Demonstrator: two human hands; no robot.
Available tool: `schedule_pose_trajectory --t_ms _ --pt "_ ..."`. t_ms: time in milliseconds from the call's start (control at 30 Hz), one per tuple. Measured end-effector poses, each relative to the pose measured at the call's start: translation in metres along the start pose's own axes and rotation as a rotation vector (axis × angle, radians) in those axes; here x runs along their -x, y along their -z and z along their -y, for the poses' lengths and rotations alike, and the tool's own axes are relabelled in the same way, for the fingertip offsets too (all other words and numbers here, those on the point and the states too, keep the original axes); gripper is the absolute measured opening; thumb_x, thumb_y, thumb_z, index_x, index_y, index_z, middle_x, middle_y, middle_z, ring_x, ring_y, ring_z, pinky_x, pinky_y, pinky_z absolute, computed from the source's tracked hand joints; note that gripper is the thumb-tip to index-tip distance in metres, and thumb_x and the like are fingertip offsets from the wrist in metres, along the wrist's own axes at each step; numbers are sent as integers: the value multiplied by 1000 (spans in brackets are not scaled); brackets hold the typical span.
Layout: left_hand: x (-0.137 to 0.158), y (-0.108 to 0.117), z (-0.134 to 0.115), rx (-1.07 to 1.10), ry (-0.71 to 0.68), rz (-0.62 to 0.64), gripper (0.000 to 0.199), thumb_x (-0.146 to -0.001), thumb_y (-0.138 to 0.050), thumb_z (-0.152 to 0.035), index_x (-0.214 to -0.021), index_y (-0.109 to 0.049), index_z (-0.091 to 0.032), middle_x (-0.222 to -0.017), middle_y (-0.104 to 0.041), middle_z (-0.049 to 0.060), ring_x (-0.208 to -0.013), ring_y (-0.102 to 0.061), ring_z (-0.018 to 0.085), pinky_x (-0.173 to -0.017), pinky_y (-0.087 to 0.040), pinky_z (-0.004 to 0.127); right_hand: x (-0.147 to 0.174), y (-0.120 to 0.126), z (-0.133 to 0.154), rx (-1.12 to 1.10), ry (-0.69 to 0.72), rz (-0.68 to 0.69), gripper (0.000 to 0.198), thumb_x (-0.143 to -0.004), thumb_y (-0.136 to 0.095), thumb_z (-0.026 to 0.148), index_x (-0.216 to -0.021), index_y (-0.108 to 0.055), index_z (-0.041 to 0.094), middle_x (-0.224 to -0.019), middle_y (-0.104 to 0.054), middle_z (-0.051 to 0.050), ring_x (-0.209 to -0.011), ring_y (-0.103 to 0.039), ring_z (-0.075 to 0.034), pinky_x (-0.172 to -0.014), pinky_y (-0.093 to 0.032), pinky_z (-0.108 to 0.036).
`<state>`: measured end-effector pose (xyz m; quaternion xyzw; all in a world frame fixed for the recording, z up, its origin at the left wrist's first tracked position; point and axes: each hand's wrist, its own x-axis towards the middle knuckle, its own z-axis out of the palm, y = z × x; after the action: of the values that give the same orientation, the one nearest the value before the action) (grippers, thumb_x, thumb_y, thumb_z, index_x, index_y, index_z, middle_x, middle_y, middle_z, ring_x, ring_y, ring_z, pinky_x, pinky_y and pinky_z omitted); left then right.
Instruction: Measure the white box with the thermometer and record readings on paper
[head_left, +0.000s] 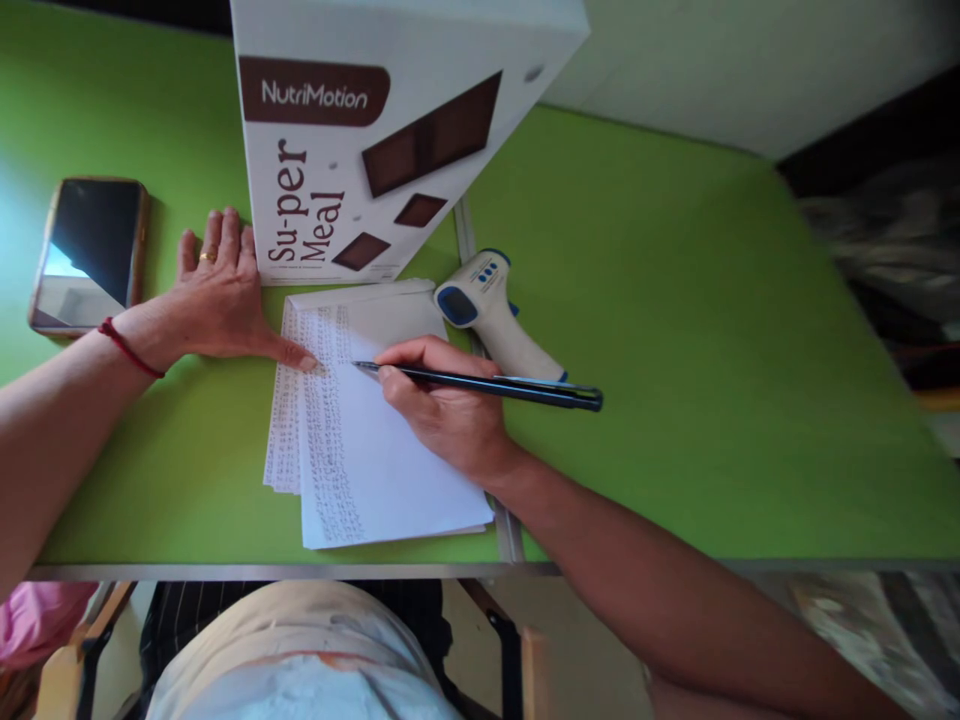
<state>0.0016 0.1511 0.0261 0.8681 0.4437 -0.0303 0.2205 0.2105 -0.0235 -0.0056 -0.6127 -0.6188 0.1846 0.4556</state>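
Observation:
Several sheets of white paper point(409, 460) lie in a loose stack on the green table, with rows of small handwriting down their left part. My right hand point(457, 410) is closed around a dark pen point(517, 387), whose tip is at the writing on the top sheet. My left hand point(221, 300) lies flat with its fingers spread, the thumb resting on the paper's left edge. Its fingertips are beside the lower left corner of a white box point(315, 190) marked NutriMotion. A ring and a red wrist cord are on that arm.
A smartphone point(94, 255) lies at the left, screen up. Just beyond the paper's upper right edge is a white and blue infrared thermometer point(499, 315). The green table point(697, 350) has a metal seam point(510, 530) running through it. Chair arms show below the front edge.

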Motion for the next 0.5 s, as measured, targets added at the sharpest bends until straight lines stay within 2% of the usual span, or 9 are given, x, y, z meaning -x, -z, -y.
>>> schedule_pose_trajectory --t_ms 333,400,500 --pt "0 -1 0 3 8 -10 187 -34 -63 -115 -185 2 -26 -193 -10 1 -173 16 57 -139 16 70 1 1 -2 27 -20 -4 11 -92 -65 31 -87 -73 25 -66 -69 3 -56 -59 -15 -59 -55 -28" --pt "0 -1 1 -3 8 -12 186 -34 -63 -115 -185 1 -26 -193 -10 3 -174 16 56 -140 15 69 1 2 0 41 23 -21 12 -94 -65 30 -87 -74 25 -67 -70 4 -56 -59 -15 -58 -54 -27" --pt "1 0 -1 -13 15 -18 184 -36 -59 -116 -185 -1 -25 -193 -11 3 -174 14 55 -140 13 68 0 7 1 75 166 -45 13 -100 -64 27 -96 -76 25 -78 -76 1 -63 -67 -16 -64 -59 -29"
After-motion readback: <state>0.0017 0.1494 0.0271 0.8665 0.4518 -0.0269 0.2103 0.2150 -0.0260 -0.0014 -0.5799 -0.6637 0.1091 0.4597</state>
